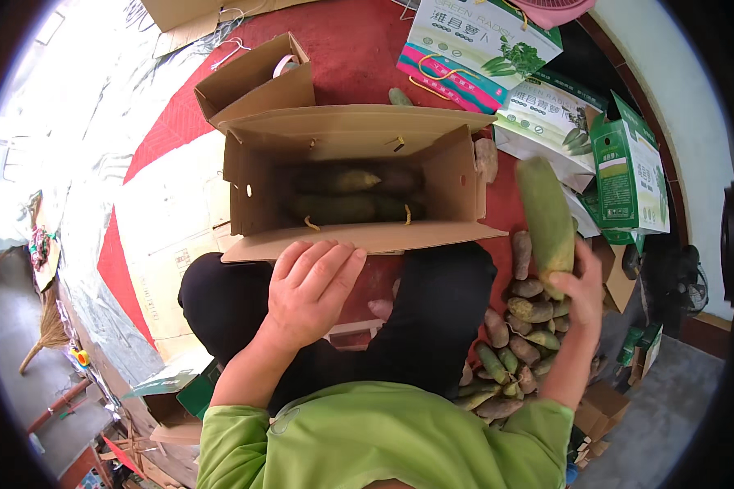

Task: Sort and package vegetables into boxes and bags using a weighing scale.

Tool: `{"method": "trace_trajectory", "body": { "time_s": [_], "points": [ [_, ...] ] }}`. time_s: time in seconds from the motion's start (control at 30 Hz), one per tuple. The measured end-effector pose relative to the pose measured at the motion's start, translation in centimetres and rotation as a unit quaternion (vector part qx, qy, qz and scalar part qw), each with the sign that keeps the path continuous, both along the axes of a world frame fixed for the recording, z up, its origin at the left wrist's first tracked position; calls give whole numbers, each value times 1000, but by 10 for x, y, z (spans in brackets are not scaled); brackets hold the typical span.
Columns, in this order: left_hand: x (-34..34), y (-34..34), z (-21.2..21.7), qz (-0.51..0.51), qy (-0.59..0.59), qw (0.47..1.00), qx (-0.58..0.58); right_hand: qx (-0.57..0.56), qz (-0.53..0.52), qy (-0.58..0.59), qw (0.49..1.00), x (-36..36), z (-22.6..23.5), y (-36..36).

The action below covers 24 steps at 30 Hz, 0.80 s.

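In front of my knees stands an open brown cardboard box [355, 236], with yellow cord ends poking through its sides. Several green radishes [334, 208] lie in the shadow at its bottom. My left hand [311, 293] grips the box's near flap, fingers together over the edge and the thumb out of sight. To the right of the box, my right hand [581, 285] holds a large green radish [546, 216] by its lower end, its thick end pointing away from me. Below that hand, a heap of green and muddy brown radishes [523, 352] covers the floor.
Printed green-and-white cartons [546, 122] stand at the far right, beside an upright green box [628, 171]. A smaller open carton [257, 81] holding a tape roll sits beyond the box. Flattened cardboard [167, 236] lies at left; a broom [47, 330] rests farther left.
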<state>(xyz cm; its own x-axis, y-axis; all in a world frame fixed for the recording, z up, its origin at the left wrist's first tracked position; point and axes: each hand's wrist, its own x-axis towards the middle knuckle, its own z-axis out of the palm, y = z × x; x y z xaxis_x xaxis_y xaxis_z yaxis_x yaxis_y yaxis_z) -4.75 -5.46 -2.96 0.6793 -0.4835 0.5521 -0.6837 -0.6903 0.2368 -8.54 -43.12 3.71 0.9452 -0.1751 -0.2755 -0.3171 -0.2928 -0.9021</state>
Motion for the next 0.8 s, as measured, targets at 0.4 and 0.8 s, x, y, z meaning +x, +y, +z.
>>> {"method": "trace_trajectory", "body": {
  "time_s": [0.4, 0.8],
  "points": [
    [3, -1, 6, 1, 27, 999, -39, -213, 414, 161, 870, 172, -19, 147],
    [4, -5, 3, 15, 23, 1000, -13, -227, 366, -41, 902, 177, -61, 172]
  ]
}}
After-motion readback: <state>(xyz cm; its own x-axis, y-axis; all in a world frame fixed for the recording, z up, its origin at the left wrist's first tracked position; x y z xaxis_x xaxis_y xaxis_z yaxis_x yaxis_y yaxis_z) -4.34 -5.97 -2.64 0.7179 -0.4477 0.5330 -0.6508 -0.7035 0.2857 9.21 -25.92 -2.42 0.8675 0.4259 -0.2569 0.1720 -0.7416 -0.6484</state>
